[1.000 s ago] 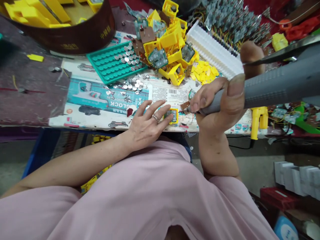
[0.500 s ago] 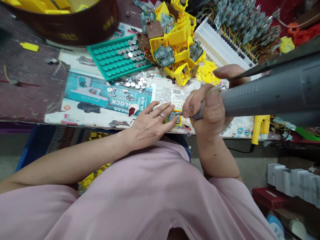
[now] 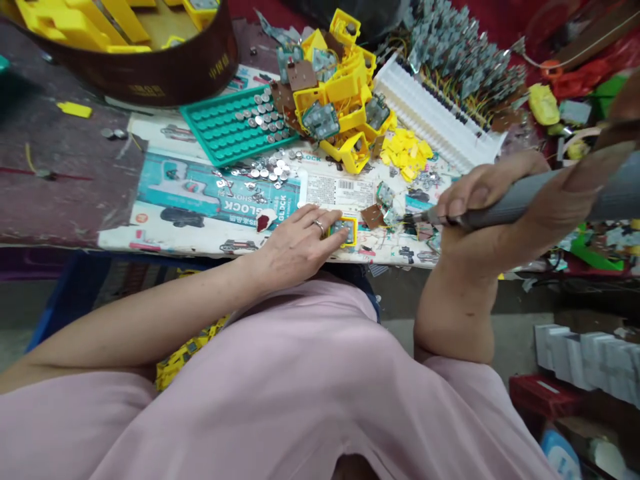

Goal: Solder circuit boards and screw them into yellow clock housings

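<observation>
Grey tool [image 3: 523,195] & my R hand [image 3: 505,243] have swung off to the right vs half a sec ago, when the tip was over the yellow case [image 3: 355,231]; now it's apart from the case. L hand [image 3: 295,243] is on the case now as then.

Head view: R hand's fingers [image 3: 467,197] are clamped round the front of the tool, thumb along its nr side. Tip points left, just right of a small brown pc [image 3: 371,217] w/ a loose board [image 3: 385,194] beside it; can't tell if it touches anything.

L hand lies palm down, fingers slightly apart, a couple of tips over the case & the grey-green board [image 3: 339,225] inside it. Thumb's hidden, so can't tell if I'm pinching or just pressing. Case sits on the printed sheet [image 3: 116,241] nr the front edge of the bench [image 3: 55,213].

Further back, approx L to R: round brown tub [image 3: 170,77], teal tray [image 3: 215,130] w/ silver discs [image 3: 275,170] in & nr it, heap of yellow housings [image 3: 345,83], yellow chips [image 3: 406,152], white rack [image 3: 425,110].
</observation>
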Motion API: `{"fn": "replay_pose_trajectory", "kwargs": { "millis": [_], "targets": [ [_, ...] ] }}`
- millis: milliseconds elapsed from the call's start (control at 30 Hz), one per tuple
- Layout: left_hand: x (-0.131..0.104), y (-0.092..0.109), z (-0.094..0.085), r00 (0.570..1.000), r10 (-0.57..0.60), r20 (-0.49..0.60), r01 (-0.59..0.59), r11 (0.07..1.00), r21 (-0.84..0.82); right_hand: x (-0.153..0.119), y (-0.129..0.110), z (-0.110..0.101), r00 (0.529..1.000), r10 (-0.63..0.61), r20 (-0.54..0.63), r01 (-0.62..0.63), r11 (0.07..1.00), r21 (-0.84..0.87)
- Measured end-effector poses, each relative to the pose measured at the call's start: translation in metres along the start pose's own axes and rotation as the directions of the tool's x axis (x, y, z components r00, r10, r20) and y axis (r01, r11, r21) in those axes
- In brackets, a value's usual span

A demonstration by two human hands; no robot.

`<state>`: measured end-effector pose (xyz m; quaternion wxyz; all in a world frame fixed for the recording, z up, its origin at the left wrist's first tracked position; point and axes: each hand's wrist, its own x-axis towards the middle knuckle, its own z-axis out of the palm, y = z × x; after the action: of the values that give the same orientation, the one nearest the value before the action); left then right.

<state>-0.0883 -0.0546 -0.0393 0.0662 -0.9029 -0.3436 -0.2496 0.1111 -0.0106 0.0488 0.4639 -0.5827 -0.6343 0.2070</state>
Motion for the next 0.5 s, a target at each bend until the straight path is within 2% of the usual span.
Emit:
{"fn": "replay_pose_trajectory", "kwargs": {
  "millis": [33, 100, 133, 267, 500],
  "targets": [
    [-0.001, 0.0, 0.001, 1.0, -0.011, -0.011, 0.01, 0.999, -0.03, 0.003, 0.008, -0.009, 0.99, -0.039, -0.132, 0.046, 0.998, 0.048],
    [-0.005, 0.0, 0.004, 0.999, -0.045, -0.023, 0.043, 0.994, -0.098, 0.007, 0.028, -0.025, 0.915, -0.095, -0.393, 0.187, 0.961, 0.203],
    [-0.007, 0.0, 0.005, 0.997, -0.07, -0.028, 0.066, 0.99, -0.127, 0.008, 0.038, -0.032, 0.885, -0.096, -0.456, 0.233, 0.938, 0.255],
    [-0.014, 0.0, 0.011, 0.992, -0.123, -0.039, 0.115, 0.979, -0.167, 0.004, 0.068, -0.057, 0.878, -0.061, -0.474, 0.213, 0.938, 0.274],
    [-0.012, -0.003, 0.015, 0.99, -0.056, -0.132, 0.04, 0.993, -0.115, 0.004, 0.087, -0.076, 0.883, -0.108, -0.456, 0.197, 0.969, 0.152]
  ]
}}
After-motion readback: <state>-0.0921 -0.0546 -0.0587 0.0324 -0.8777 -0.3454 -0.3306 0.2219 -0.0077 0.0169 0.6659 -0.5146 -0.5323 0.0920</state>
